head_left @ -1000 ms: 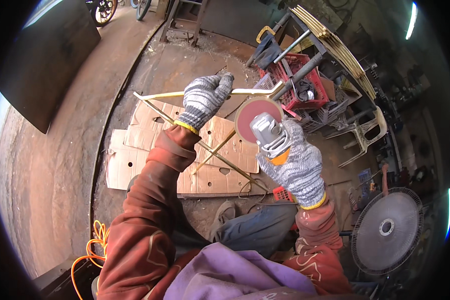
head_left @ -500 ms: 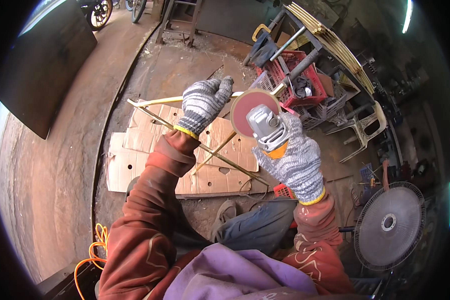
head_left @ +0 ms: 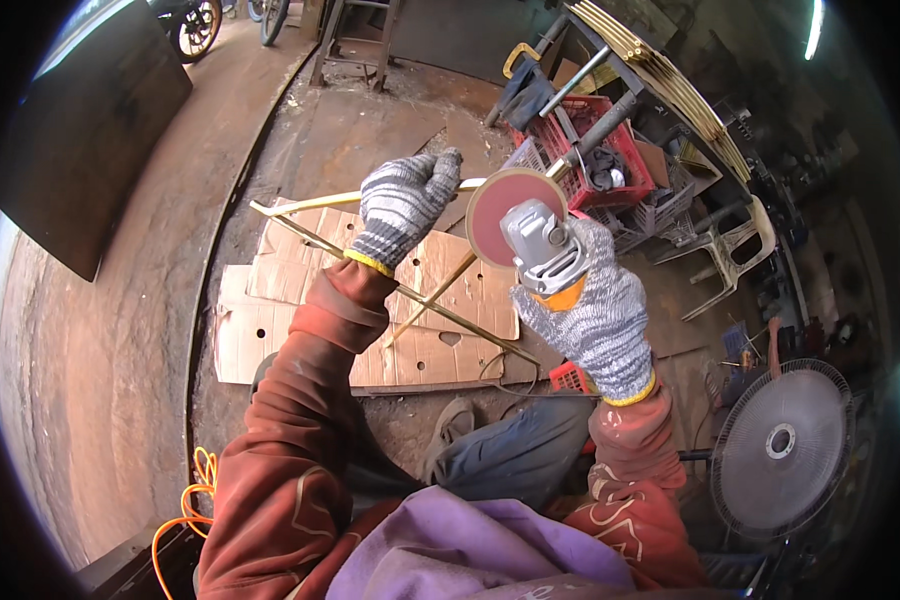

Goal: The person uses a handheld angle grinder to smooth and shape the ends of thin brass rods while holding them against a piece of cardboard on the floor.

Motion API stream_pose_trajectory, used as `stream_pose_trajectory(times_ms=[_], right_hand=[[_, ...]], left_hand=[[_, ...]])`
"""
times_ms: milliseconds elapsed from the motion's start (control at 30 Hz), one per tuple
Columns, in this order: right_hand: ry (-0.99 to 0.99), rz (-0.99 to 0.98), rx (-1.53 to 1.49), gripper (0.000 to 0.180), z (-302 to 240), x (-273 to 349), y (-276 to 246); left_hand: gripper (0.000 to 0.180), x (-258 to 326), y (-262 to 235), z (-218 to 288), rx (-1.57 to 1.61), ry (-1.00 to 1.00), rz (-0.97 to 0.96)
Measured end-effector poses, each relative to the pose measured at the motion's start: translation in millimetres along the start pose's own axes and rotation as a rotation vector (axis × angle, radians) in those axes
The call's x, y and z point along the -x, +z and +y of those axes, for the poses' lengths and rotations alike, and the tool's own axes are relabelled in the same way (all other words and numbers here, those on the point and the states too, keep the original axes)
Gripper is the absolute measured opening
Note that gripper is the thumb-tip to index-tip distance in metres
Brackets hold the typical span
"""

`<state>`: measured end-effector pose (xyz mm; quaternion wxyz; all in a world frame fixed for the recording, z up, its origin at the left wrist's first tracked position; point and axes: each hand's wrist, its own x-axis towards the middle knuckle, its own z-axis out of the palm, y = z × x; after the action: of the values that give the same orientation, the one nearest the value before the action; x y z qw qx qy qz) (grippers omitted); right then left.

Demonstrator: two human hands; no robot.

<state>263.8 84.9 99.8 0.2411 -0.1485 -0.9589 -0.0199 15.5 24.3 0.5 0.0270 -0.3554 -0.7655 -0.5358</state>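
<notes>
**Grinder disc raised toward gripped frame rod**

Shifted slightly up and left since the earlier frames: angle grinder (head_left: pixel 538 245), its reddish disc (head_left: pixel 505 213) now close beside the left hand (head_left: pixel 407 205). Held at frame centre, clasped firmly from below by gloved right hand (head_left: pixel 590 310). Left hand closed around pale yellow metal rod frame (head_left: pixel 315 203), lifted over flattened cardboard sheets (head_left: pixel 270 330) on the rusty floor. Red crate (head_left: pixel 610 140) at upper right; pale plastic chair (head_left: pixel 735 250) to the right; standing fan (head_left: pixel 780 445) at lower right; orange cable (head_left: pixel 185 505) at lower left.
</notes>
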Motion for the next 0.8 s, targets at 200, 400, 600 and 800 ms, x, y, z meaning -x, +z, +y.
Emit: stream_pose_trajectory(times_ms=[200, 400, 600, 800], right_hand=[[0.028, -0.064, -0.029, 0.081, 6.5, 11.2, 5.5], [0.061, 0.162, -0.462, 0.079, 30.8, 21.7, -13.2], [0.499, 0.298, -0.951, 0.086, 68.3, 103.7, -17.4], [0.766, 0.202, -1.285, 0.065, 123.4, 191.4, 2.0]], left_hand=[[0.058, -1.0, 0.9, 1.9, 0.016, -0.010, -0.008], [0.053, -3.4, -11.6, 3.0, 0.183, -0.079, -0.001], [0.059, -1.5, -23.4, 6.2, 0.113, 0.389, 0.120], [0.070, 3.7, -9.6, 10.4, 0.048, 0.402, 0.121]])
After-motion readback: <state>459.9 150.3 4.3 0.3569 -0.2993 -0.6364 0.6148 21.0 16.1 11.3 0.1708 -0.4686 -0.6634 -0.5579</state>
